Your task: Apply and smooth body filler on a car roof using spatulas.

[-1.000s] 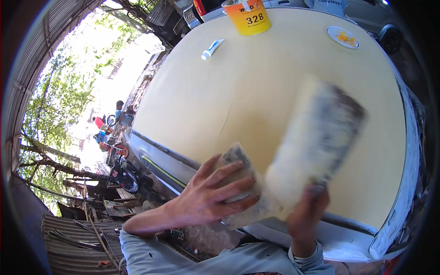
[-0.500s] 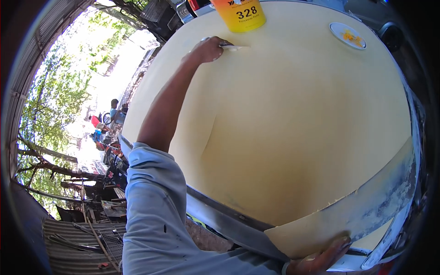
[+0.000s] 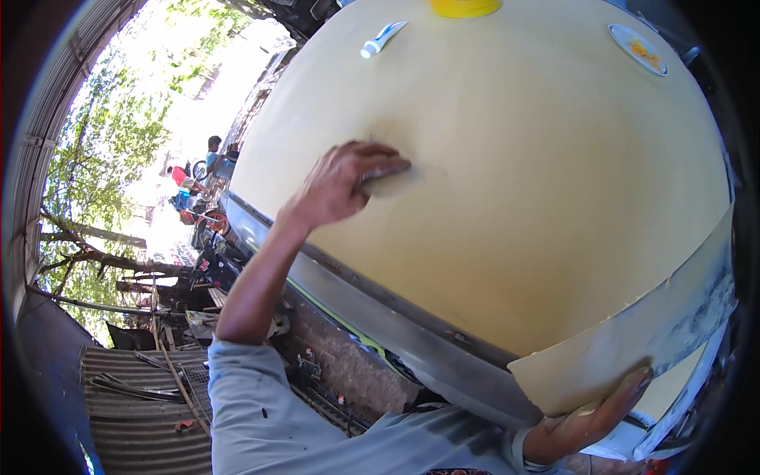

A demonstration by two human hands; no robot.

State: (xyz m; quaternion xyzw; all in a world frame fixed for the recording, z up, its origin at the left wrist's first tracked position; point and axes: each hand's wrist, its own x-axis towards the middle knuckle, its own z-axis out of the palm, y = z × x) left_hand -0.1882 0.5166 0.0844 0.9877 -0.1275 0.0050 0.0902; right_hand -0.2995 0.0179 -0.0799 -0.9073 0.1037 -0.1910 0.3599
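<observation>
A broad panel coated in pale yellow (image 3: 507,206), like a vehicle roof, stretches in front of me. Low over its left part is my left hand (image 3: 344,178), its fingers closed on a thin flat spreader (image 3: 378,184). Motion blur smears the spreader, and part of it is behind the fingers. My right hand (image 3: 598,419) grips the near edge of a long flat sheet (image 3: 609,340) at the lower right. Pale coating covers its left end; grey smudges mark the rest. It slants across the panel's near right corner.
A white tube with blue stripes (image 3: 384,39) lies on the panel's far left. Beyond it stands a yellow tub (image 3: 467,6), mostly cut off. A white oval plate (image 3: 629,39) with orange-yellow lumps sits far right. People and motorbikes are outside at left.
My left hand has come back toward me from beside the tub, uncovering the tube. The view has shifted, leaving less of the tub visible. My right hand still holds the sheet.
</observation>
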